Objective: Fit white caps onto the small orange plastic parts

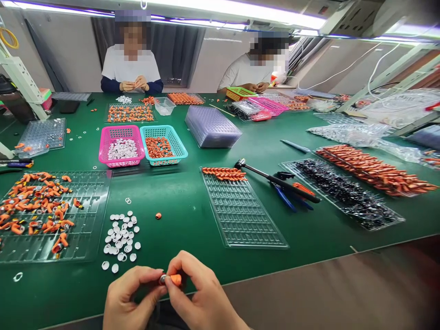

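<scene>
Pinching a small orange piece [176, 279] in the nearly closed fingertips of the right hand [202, 293], and its silver end [162, 278] likewise in the left hand [125, 293], at the near edge of the green worktop [182, 192]. Apparently fitting or adjusting that end; calling for steady, aligned pressure. Facing loose white discs [118, 238], a clear tray [91, 224] strewn with orange parts [51, 206], a hammer [264, 175] and a pink basket [103, 158]. Sharing the worktop, under a strip light [240, 8], with two people [132, 68] opposite.

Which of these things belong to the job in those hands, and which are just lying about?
Likely part of the job:
orange piece, pinched by left hand and right hand
white discs nearby
orange parts heaped at left

Apparently just lying about:
hammer
blue-handled pliers
crumpled clear plastic
</scene>
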The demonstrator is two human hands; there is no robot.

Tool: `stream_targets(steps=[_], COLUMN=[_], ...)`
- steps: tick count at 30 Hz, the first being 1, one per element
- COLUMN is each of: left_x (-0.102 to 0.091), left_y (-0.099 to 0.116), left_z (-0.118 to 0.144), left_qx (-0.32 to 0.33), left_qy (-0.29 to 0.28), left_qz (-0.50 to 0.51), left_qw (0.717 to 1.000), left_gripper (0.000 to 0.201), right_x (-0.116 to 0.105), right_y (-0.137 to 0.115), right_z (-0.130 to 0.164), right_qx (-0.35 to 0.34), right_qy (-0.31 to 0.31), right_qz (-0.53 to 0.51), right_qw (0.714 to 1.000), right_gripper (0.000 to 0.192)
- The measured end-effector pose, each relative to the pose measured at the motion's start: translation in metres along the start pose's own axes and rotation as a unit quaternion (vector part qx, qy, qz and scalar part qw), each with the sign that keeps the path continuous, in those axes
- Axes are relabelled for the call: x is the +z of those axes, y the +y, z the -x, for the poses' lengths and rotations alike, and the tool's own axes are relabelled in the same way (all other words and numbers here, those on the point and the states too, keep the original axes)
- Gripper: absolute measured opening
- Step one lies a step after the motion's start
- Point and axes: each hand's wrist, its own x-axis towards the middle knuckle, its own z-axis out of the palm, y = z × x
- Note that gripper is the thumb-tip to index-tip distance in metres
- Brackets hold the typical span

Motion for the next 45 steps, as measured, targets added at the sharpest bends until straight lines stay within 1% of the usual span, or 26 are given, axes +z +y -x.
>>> stream_targets(steps=[2, 4, 6, 8, 10, 12, 15, 17, 20, 22, 25, 28, 30, 32, 35, 37, 39, 43, 45], left_x=[0.0, 0.0, 0.0, 0.0, 0.0, 0.0, -0.002, -0.002, -0.001, 0.001, -0.001, -0.005, -0.007, -0.007, -0.007, -0.007, -0.006, -0.006, -0.006], left_y=[-0.001, -0.001, -0.001, 0.001, 0.002, 0.003, 0.004, 0.006, 0.011, 0.013, 0.01, 0.005, 0.004, 0.005, 0.007, 0.008, 0.009, 0.009, 0.01], left_z=[0.0, 0.0, 0.001, 0.003, 0.005, 0.005, 0.004, 0.004, 0.004, 0.003, 0.0, -0.004, -0.007, -0.009, -0.011, -0.011, -0.011, -0.009, -0.006], left_qx=[0.028, 0.063, 0.09, 0.101, 0.105, 0.112, 0.147, 0.161, 0.14, 0.123, 0.11, 0.087, 0.062, 0.034, 0.013, 0.02, 0.042, 0.114, 0.146], left_qy=[0.007, -0.007, -0.013, -0.005, -0.001, -0.005, -0.031, -0.046, -0.028, -0.018, -0.042, -0.072, -0.063, -0.044, -0.038, -0.042, -0.038, -0.031, -0.045], left_qz=[-0.009, -0.017, -0.024, -0.027, -0.025, -0.019, -0.016, -0.018, -0.01, 0.002, 0.018, 0.039, 0.054, 0.065, 0.069, 0.055, 0.032, -0.003, -0.002], left_qw=[1.0, 0.998, 0.996, 0.995, 0.994, 0.993, 0.988, 0.986, 0.99, 0.992, 0.993, 0.993, 0.995, 0.996, 0.997, 0.997, 0.998, 0.993, 0.988], left_gripper=[0.013, 0.015, 0.017, 0.016, 0.014, 0.013, 0.018, 0.019, 0.013, 0.012, 0.015, 0.018, 0.014, 0.01, 0.013, 0.014, 0.014, 0.013, 0.011], right_x=[0.0, 0.0, 0.0, 0.001, 0.001, 0.0, -0.001, 0.0, 0.005, 0.008, 0.011, 0.011, 0.009, 0.007, 0.005, 0.006, 0.009, 0.016, 0.018], right_y=[-0.001, -0.001, -0.002, -0.002, -0.002, -0.002, 0.001, 0.005, 0.009, 0.011, 0.011, 0.011, 0.011, 0.012, 0.012, 0.012, 0.013, 0.014, 0.014], right_z=[0.0, 0.0, 0.0, 0.0, 0.0, -0.001, -0.002, -0.002, 0.0, 0.001, 0.001, 0.0, -0.002, -0.005, -0.009, -0.01, -0.009, -0.001, 0.004], right_qx=[0.007, 0.019, 0.043, 0.076, 0.108, 0.13, 0.155, 0.168, 0.177, 0.182, 0.193, 0.211, 0.225, 0.236, 0.242, 0.243, 0.247, 0.254, 0.253], right_qy=[-0.005, -0.01, -0.016, -0.024, -0.037, -0.063, -0.108, -0.121, -0.124, -0.114, -0.093, -0.089, -0.097, -0.109, -0.126, -0.132, -0.132, -0.126, -0.134], right_qz=[-0.011, -0.029, -0.059, -0.111, -0.179, -0.242, -0.307, -0.349, -0.398, -0.418, -0.441, -0.474, -0.494, -0.497, -0.488, -0.492, -0.507, -0.56, -0.585], right_qw=[1.0, 0.999, 0.997, 0.991, 0.977, 0.959, 0.933, 0.914, 0.891, 0.883, 0.871, 0.85, 0.834, 0.828, 0.829, 0.826, 0.815, 0.779, 0.759], right_gripper=[0.011, 0.011, 0.012, 0.013, 0.013, 0.016, 0.025, 0.033, 0.042, 0.043, 0.042, 0.041, 0.04, 0.038, 0.036, 0.036, 0.038, 0.04, 0.039])
